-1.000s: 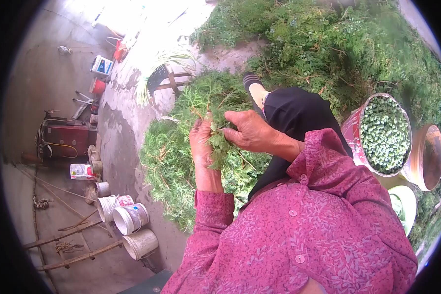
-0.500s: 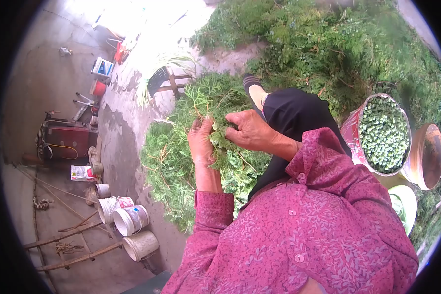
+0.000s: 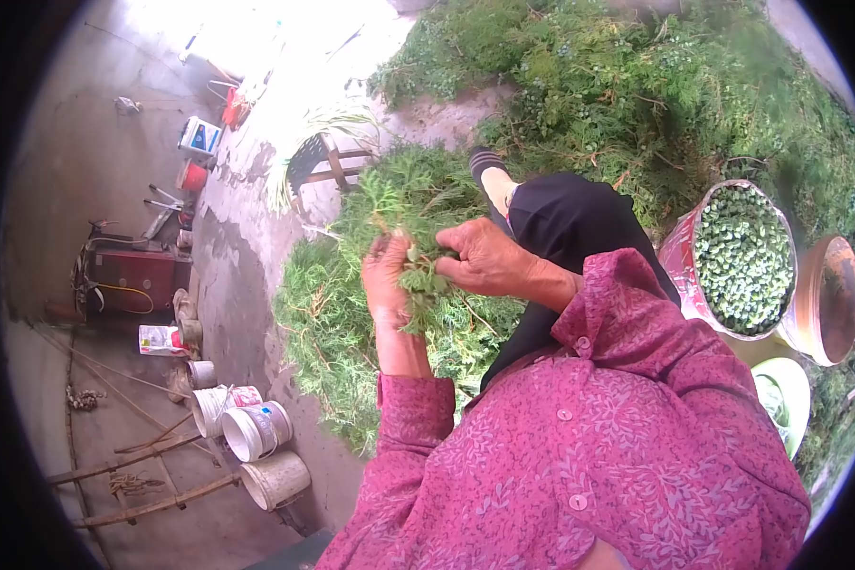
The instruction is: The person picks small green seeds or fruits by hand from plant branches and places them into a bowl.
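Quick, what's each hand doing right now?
Left hand: closed, holding a leafy evergreen sprig.
Right hand: closed, fingertips at the same sprig; I can't tell if anything is inside.

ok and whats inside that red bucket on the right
The red bucket is filled nearly to its rim with small pale-green pieces, seemingly berries or seed cones. They cover whatever lies deeper, including the bottom.
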`<state>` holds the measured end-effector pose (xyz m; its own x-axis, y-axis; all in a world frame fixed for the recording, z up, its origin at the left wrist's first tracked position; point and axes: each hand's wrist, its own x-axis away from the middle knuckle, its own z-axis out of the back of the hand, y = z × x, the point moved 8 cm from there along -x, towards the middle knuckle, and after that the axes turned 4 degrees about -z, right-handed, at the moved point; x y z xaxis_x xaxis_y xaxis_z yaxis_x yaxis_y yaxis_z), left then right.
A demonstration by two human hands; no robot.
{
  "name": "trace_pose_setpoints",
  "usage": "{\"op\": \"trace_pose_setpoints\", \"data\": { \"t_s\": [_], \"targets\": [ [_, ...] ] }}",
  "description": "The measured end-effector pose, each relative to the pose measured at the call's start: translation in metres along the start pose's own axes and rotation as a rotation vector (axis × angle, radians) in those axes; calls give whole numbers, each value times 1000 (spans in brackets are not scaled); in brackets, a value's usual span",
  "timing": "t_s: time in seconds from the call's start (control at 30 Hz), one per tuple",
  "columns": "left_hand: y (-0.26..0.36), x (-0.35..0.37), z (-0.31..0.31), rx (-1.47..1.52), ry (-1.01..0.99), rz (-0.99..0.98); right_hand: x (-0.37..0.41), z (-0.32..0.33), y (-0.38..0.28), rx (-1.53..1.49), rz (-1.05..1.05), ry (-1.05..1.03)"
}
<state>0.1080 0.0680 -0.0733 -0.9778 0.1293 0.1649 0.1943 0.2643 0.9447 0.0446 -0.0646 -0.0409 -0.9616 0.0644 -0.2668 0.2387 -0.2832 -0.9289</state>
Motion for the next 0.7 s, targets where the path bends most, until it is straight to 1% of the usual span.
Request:
{"op": "trace_pose_setpoints", "data": {
  "t_s": [0.07, 0.1, 0.13, 0.17, 0.2, 0.23, 0.27, 0.3, 0.33, 0.4, 0.43, 0.47, 0.53, 0.57, 0.6, 0.67, 0.7],
  "targets": [
    [7, -2, 5, 130, 32, 20, 6, -18, 1, 44, 32, -248],
    [17, -4, 5, 149, -9, -7, 7, -17, -2, 44, 33, -248],
    [22, -8, 11, 148, -10, -9, 14, -28, 7, -156, -157, -412],
    [28, -11, 13, 231, -72, -34, 24, -39, 11, -357, -348, -574],
    [35, -10, 9, 313, -133, -60, 24, -34, 5, -359, -347, -577],
    [37, -8, 18, 224, 8, -89, 23, -28, -4, -569, -377, -545],
    [38, -4, 15, 223, 12, -91, 21, -24, -9, -779, -406, -508],
    [39, 0, 13, 175, 25, -112, 19, -23, -8, -892, -424, -467],
    [40, 2, 11, 127, 37, -131, 18, -22, -9, -892, -424, -470],
    [39, 3, 12, 82, 48, -148, 11, -8, -10, -1087, -385, -356],
    [39, 3, 13, 22, 37, -162, 8, -3, -4, -1127, -378, -290],
    [38, 2, 13, -37, 25, -177, 5, -1, -1, -1125, -381, -288],
    [30, -2, 17, -88, 20, -193, -1, 14, 1, -1228, -282, -172],
    [27, -5, 20, -141, 16, -210, -4, 16, 3, -1180, -265, -115],
    [26, -5, 20, -195, 12, -228, -4, 15, 0, -1179, -266, -115],
    [32, 10, -1, -232, 11, -212, -3, 11, 2, -727, -344, -130],
    [32, 11, -8, -198, 5, -239, -3, 6, 1, -624, -301, -142]
  ]
}}
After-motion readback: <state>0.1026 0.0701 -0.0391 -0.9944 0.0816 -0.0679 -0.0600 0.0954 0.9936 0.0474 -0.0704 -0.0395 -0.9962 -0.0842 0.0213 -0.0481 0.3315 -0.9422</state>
